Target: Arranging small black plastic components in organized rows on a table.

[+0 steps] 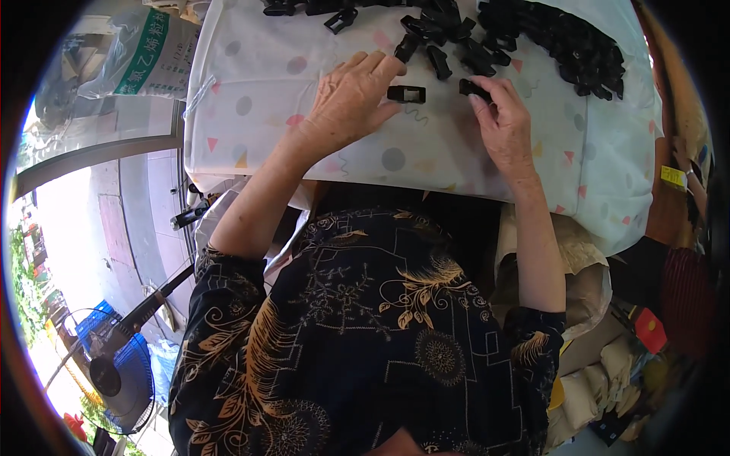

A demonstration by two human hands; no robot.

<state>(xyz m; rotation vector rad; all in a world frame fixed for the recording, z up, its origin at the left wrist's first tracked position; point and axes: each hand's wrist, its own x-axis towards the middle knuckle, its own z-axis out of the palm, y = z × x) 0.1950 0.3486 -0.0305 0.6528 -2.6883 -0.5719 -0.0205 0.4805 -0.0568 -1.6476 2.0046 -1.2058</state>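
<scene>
A small black plastic buckle-like piece (414,95) with a pale rectangular opening lies on the patterned cloth. Its left end sits in the gap between the thumb and fingers of my left hand (346,99), which are apart; whether they touch it I cannot tell. To the right, my right hand (504,125) pinches a similar black plastic piece (473,89) between thumb and fingers, partly hidden by the fingertips. Just beyond both hands, more of these black pieces (439,62) lie loose.
A large heap of black pieces (563,45) covers the table's far right. White cloth with coloured shapes drapes the table (251,137). At left are a printed sack (148,61) and a fan (118,372). Another person's arm (688,171) shows at far right.
</scene>
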